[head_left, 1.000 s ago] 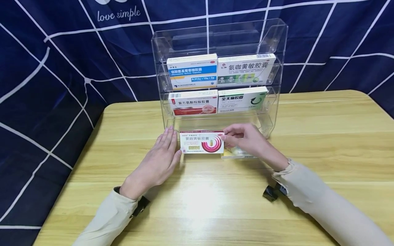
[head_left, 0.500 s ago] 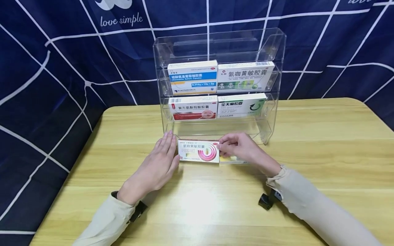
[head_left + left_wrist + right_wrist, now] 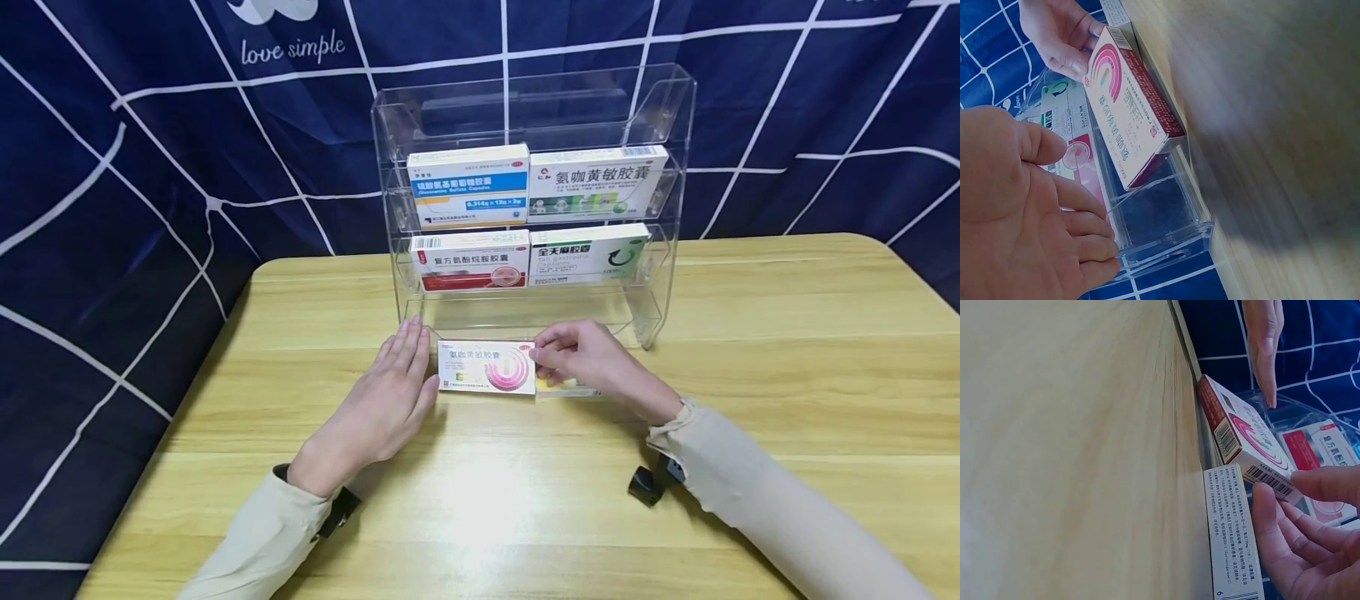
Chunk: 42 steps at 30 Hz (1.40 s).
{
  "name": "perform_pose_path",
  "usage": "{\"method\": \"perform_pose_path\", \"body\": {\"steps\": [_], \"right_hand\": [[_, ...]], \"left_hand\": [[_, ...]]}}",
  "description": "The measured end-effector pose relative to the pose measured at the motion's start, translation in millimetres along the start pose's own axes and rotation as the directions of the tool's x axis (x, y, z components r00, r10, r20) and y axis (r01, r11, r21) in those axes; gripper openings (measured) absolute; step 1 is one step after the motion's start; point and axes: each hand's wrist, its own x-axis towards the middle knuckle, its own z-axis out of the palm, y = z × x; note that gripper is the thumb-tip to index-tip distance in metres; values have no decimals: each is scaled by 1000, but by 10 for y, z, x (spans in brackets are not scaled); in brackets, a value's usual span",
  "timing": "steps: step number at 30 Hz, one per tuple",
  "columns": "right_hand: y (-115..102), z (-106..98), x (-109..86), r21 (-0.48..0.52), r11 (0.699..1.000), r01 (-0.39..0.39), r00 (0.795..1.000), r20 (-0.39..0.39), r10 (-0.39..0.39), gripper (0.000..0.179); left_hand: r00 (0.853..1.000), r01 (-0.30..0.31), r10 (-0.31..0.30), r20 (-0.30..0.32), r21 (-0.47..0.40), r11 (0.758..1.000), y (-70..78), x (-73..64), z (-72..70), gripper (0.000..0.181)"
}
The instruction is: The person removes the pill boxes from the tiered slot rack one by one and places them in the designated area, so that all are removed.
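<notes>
A white medicine box (image 3: 472,367) with pink-red rings on its front and dark red edges leans at the bottom tier of a clear acrylic rack (image 3: 525,312). My right hand (image 3: 592,354) pinches its right end; the right wrist view shows the thumb and fingers at the barcoded end (image 3: 1267,480). My left hand (image 3: 382,400) stays flat with straight fingers beside the box's left end. A yellow-and-white medicine box (image 3: 567,388) stands just to the right, partly hidden by my right hand; its finely printed side (image 3: 1232,531) appears in the right wrist view.
Higher tiers hold a blue-and-white box (image 3: 468,187), a white-green box (image 3: 596,185), a red-and-white box (image 3: 471,262) and another green-and-white box (image 3: 587,256). The rack stands on a wooden table (image 3: 480,517) before a dark blue cloth (image 3: 300,125) with white lines.
The head view has shifted slightly. The box in my right hand has tilted a little, its dark red top edge showing less and its front catching more glare. My left hand stays beside it.
</notes>
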Motion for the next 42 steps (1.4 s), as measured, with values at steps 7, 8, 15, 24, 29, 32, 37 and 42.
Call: {"method": "perform_pose_path", "body": {"steps": [7,8,15,24,29,32,37,42], "right_hand": [[19,-7,29,1,1000,1,1000,14,-1,24],[22,-5,31,1,1000,0,1000,14,0,25],[-15,22,-40,-196,979,60,994,-73,-75,27],[-246,386,-234,-755,551,354,894,100,-438,19],[-305,604,-221,-825,361,435,878,300,-373,24],[-322,680,-187,-851,279,446,872,343,-350,25],[-315,738,-151,-877,128,463,842,390,-373,26],[-307,774,-137,-878,101,467,826,393,-404,18]], "left_hand": [[1000,-2,2,4,10,1000,-1,9,3,62],[1000,-2,2,4,9,1000,-1,10,3,62],[1000,0,0,10,17,1000,-3,16,10,63],[1000,-5,4,15,12,1000,-7,16,3,61],[1000,2,-2,14,18,1000,-22,4,-6,61],[1000,6,-6,19,22,1000,-21,4,-14,61],[999,6,-7,32,22,1000,-7,11,-18,60],[1000,5,-6,24,34,999,-17,10,-12,59]]}}
